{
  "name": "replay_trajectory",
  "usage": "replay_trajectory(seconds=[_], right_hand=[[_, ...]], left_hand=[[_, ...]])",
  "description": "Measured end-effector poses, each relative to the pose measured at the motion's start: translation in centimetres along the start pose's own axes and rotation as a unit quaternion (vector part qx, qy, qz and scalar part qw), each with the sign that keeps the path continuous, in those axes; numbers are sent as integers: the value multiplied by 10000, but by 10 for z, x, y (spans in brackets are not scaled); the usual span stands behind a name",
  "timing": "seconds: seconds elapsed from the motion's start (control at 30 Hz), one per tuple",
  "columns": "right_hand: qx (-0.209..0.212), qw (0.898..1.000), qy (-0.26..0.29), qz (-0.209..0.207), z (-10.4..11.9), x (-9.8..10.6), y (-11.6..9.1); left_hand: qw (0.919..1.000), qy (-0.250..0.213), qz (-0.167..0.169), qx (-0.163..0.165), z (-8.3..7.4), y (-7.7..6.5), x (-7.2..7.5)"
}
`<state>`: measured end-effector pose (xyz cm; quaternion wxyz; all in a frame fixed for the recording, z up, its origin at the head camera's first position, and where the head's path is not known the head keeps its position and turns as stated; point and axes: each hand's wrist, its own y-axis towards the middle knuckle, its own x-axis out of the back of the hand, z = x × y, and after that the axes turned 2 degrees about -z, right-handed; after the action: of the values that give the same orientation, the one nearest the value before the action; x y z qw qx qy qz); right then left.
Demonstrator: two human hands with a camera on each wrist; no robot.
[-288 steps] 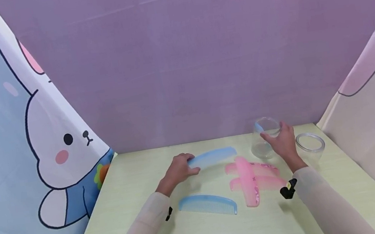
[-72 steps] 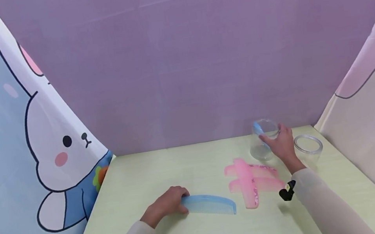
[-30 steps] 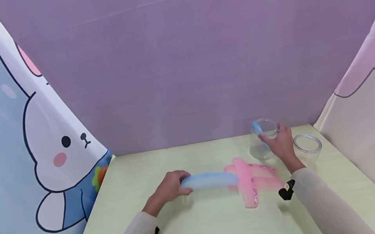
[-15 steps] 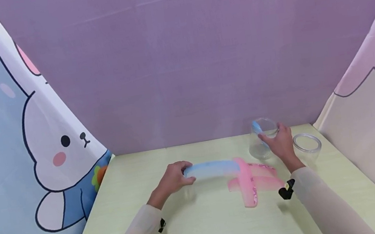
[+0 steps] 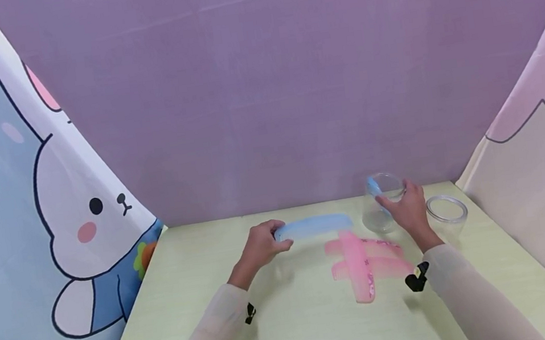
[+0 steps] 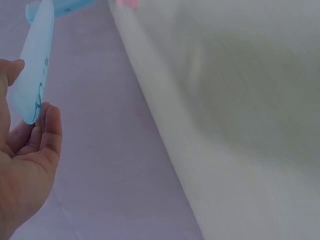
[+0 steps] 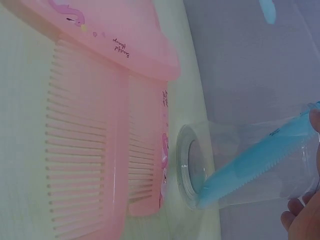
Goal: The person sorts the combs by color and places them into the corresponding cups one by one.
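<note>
My left hand [image 5: 260,245] pinches a translucent blue comb [image 5: 315,226] by its left end, holding it above the table with its free end toward the jar. In the left wrist view the same comb [image 6: 37,60] sits between thumb and fingers. My right hand [image 5: 408,208] grips a clear jar [image 5: 376,222] standing upright at the back right. Inside that jar leans a blue comb [image 7: 250,161], low end on the bottom, top at the rim; whether others lie behind it I cannot tell. The held comb's tip [image 7: 268,10] also shows in the right wrist view, apart from the jar.
Several pink combs [image 5: 361,273] lie crossed over one another in front of the jar. A second clear jar [image 5: 447,210] with a silvery rim stands right of my right hand. Behind the pale table [image 5: 304,332] hangs a purple cloth [image 5: 264,108]; printed cloths flank it.
My left hand let go of an earlier blue comb, took the one lying at the front, lifted it and carried it back and rightward. The right hand stays on the jar.
</note>
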<state>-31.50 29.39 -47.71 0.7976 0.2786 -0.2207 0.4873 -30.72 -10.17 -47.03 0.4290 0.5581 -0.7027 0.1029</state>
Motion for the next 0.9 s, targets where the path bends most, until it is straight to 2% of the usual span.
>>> replay_trajectory(seconds=[0.17, 0.3, 0.57, 0.7, 0.9], right_hand=[[-5, 10000, 29, 2, 0, 0, -1], [9, 10000, 6, -15, 0, 0, -1], [67, 10000, -10, -27, -2, 0, 0], [50, 10000, 8, -15, -1, 1, 0], [32, 10000, 43, 8, 1, 2, -2]], left_hand=[[9996, -199, -147, 96, -7, 11, -4], [9995, -192, -253, 79, -14, 20, -6], [9975, -641, -269, 143, -30, 37, -12], [9975, -602, -221, 281, -38, 46, -17], [9984, -458, -192, 288, -48, 59, -25]])
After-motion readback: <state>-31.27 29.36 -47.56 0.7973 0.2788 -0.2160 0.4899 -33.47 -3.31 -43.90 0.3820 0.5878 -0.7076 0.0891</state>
